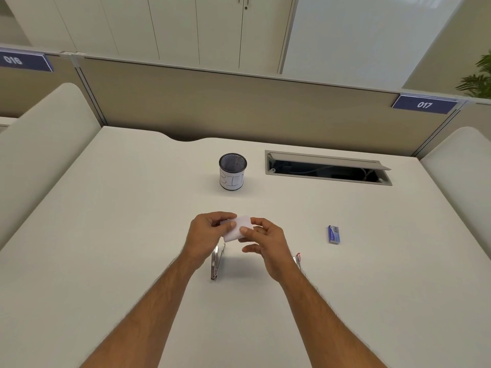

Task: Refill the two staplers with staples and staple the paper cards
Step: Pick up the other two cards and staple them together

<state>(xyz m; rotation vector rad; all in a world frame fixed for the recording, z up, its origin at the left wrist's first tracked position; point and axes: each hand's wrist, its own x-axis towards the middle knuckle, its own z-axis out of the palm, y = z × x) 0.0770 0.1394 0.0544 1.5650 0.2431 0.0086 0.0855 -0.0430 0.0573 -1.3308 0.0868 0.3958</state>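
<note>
Holding a small stack of white paper cards [237, 227] above the middle of the white desk [106, 235], the left hand [206, 236] pinches the stack's left edge with thumb and curled fingers, while the right hand [265, 244] pinches its right edge between thumb and forefinger, the other fingers loosely spread below. Directly under the hands, at about 6 o'clock from the cards, an opened silver stapler [216, 262] lies on the desk. A second stapler [297, 258], with a red tip, shows only partly beside the right wrist. At 3 o'clock from the hands, well apart, lies a blue staple box [333, 234]. At 12 o'clock stands a black mesh cup [232, 171] with a white paper label.
</note>
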